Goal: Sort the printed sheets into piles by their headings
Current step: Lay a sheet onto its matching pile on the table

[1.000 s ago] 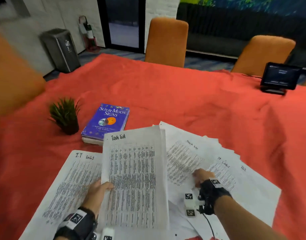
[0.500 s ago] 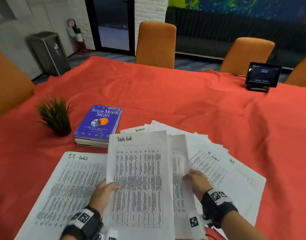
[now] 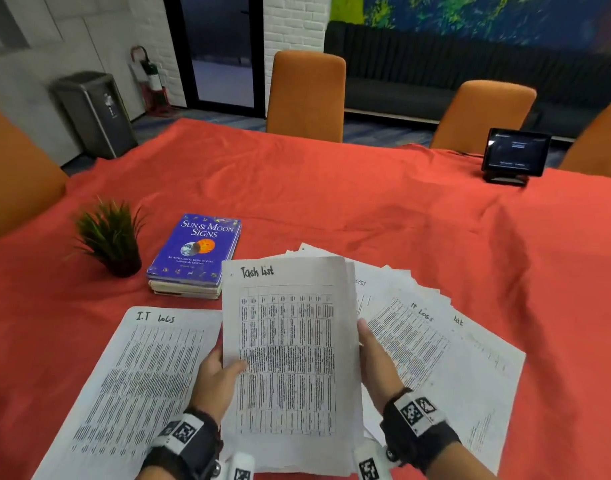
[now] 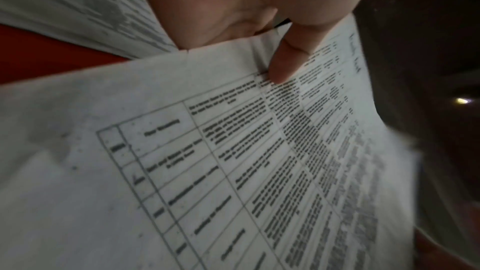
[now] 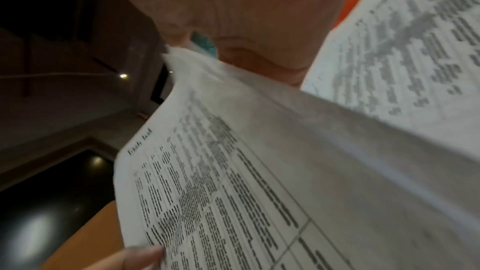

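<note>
Now both hands' fingers, left (image 3: 216, 378) and right (image 3: 376, 368), around Task list sheets (image 3: 290, 362).

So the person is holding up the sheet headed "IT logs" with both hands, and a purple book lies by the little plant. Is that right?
Not quite. The head view shows the sheet held up is headed "Task list"; the "I.T logs" sheet lies flat on the table to its left. The rest stands: left hand and right hand both hold it, and the purple book lies beside the plant.
</note>
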Motion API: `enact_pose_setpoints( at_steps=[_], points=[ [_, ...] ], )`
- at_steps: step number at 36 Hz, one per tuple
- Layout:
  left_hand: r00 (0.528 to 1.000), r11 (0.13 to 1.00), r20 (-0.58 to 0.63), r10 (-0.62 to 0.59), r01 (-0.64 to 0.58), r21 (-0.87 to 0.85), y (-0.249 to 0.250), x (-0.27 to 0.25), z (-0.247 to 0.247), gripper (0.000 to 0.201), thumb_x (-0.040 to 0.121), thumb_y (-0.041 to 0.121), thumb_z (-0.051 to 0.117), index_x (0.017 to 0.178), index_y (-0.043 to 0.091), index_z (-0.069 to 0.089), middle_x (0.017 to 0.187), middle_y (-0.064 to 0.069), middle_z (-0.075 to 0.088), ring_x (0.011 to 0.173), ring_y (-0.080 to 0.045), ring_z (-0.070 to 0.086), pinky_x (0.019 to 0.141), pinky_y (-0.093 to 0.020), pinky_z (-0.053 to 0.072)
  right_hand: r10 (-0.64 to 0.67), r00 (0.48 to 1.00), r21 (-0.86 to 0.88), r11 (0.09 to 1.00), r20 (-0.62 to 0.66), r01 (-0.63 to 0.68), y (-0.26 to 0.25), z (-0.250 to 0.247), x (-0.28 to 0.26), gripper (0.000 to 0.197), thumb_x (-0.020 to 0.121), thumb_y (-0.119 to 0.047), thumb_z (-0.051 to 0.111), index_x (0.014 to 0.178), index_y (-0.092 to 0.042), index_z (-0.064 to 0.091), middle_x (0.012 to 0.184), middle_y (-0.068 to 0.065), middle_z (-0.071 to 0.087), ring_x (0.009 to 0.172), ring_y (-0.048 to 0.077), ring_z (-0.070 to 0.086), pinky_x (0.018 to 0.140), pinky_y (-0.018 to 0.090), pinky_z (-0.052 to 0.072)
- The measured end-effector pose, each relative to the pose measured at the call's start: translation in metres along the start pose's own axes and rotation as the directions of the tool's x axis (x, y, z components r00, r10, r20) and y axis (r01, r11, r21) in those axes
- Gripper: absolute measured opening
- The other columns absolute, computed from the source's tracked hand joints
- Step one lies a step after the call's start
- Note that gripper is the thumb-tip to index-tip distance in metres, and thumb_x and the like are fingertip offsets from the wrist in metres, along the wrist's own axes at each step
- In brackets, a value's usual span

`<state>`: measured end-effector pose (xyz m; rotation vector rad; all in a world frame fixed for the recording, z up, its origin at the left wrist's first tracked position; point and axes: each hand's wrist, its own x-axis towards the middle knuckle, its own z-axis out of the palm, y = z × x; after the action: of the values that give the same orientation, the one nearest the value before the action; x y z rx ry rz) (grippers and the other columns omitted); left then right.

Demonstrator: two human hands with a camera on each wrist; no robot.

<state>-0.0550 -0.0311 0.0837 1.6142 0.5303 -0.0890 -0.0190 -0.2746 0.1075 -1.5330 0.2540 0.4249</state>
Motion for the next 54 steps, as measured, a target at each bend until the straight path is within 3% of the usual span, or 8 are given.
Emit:
enact_pose_setpoints(
  at_steps=[2, 7, 11, 15, 24, 29, 35, 54],
  points=[
    [0.994, 0.994, -0.028, 0.104, -0.103, 0.038, 0.009, -0.001, 0.003, 0.037, 0.084, -0.005, 0.058, 0.108, 0.023, 0.063, 0.103, 0.006, 0.07, 0.1, -0.013, 0.063, 0.096, -0.036, 0.045, -0.145, 0.989, -0.08, 0.986, 0.003, 0.145, -0.008, 0.003, -0.002, 0.042, 0.093, -0.06, 0.044, 0.12, -0.035, 0.064, 0.118, -0.01, 0.07, 0.109, 0.009, 0.066, 0.099, 0.041, 0.049],
    [0.945, 0.954, -0.132, 0.3, -0.298, 0.031, 0.037, -0.007, 0.009, 0.047, 0.082, -0.011, 0.056, 0.094, 0.034, 0.052, 0.096, 0.01, 0.066, 0.09, -0.003, 0.061, 0.087, -0.031, 0.047, -0.433, 0.897, -0.203, 0.889, -0.087, 0.41, -0.027, 0.007, -0.006, 0.023, 0.093, -0.012, 0.062, 0.114, -0.021, 0.065, 0.109, -0.003, 0.073, 0.1, 0.015, 0.07, 0.088, 0.047, 0.057],
    [0.92, 0.913, -0.148, 0.364, -0.384, -0.141, 0.057, -0.011, 0.011, 0.052, 0.086, -0.016, 0.048, 0.116, 0.024, 0.037, 0.1, 0.001, 0.066, 0.083, 0.0, 0.067, 0.073, -0.016, 0.051, -0.532, 0.828, -0.089, 0.847, -0.177, 0.525, -0.046, 0.009, -0.014, 0.026, 0.093, 0.002, 0.056, 0.108, -0.017, 0.066, 0.105, 0.0, 0.075, 0.097, 0.02, 0.071, 0.083, 0.04, 0.059],
    [0.904, 0.866, -0.12, 0.41, -0.427, -0.26, 0.065, -0.016, 0.011, 0.051, 0.092, -0.01, 0.045, 0.129, 0.025, 0.041, 0.115, 0.002, 0.067, 0.103, -0.005, 0.065, 0.09, -0.022, 0.05, -0.601, 0.779, -0.055, 0.797, -0.178, 0.602, -0.052, 0.012, -0.021, 0.03, 0.093, 0.006, 0.052, 0.106, -0.017, 0.066, 0.102, -0.001, 0.075, 0.096, 0.018, 0.07, 0.081, 0.03, 0.058],
    [0.928, 0.894, -0.087, 0.361, -0.372, -0.248, 0.045, -0.016, 0.015, 0.057, 0.081, 0.017, 0.052, 0.137, 0.014, 0.044, 0.124, -0.002, 0.064, 0.117, -0.016, 0.059, 0.1, -0.031, 0.047, -0.482, 0.858, -0.031, 0.874, -0.177, 0.485, -0.021, 0.014, -0.018, 0.03, 0.087, 0.002, 0.056, 0.109, -0.018, 0.06, 0.099, -0.001, 0.073, 0.093, 0.012, 0.069, 0.075, 0.025, 0.057],
    [0.942, 0.904, -0.112, 0.316, -0.335, -0.265, 0.042, -0.016, 0.018, 0.033, 0.093, -0.006, 0.042, 0.118, 0.01, 0.054, 0.092, 0.016, 0.073, 0.094, 0.005, 0.065, 0.073, -0.005, 0.047, -0.411, 0.89, 0.001, 0.908, -0.198, 0.42, -0.017, 0.018, -0.013, 0.03, 0.084, 0.009, 0.052, 0.102, -0.012, 0.063, 0.096, 0.002, 0.073, 0.09, 0.015, 0.07, 0.071, 0.025, 0.056],
    [0.961, 0.916, -0.101, 0.259, -0.278, -0.291, 0.036, -0.018, 0.019, 0.041, 0.079, 0.025, 0.046, 0.117, 0.023, 0.06, 0.11, 0.004, 0.069, 0.105, -0.012, 0.063, 0.079, -0.025, 0.047, -0.371, 0.908, 0.023, 0.924, -0.193, 0.382, -0.019, 0.024, -0.014, 0.029, 0.089, 0.011, 0.046, 0.09, -0.009, 0.067, 0.085, -0.005, 0.075, 0.082, 0.01, 0.069, 0.069, 0.023, 0.056],
    [0.975, 0.959, -0.086, 0.207, -0.219, -0.181, 0.012, -0.014, 0.014, 0.036, 0.098, 0.001, 0.035, 0.105, 0.029, 0.056, 0.106, 0.008, 0.065, 0.098, -0.003, 0.062, 0.073, -0.016, 0.046, -0.281, 0.944, -0.036, 0.96, -0.171, 0.279, -0.004, 0.027, -0.009, 0.033, 0.091, 0.006, 0.046, 0.098, -0.017, 0.069, 0.094, -0.009, 0.076, 0.09, 0.012, 0.071, 0.07, 0.023, 0.056]
  ],
)
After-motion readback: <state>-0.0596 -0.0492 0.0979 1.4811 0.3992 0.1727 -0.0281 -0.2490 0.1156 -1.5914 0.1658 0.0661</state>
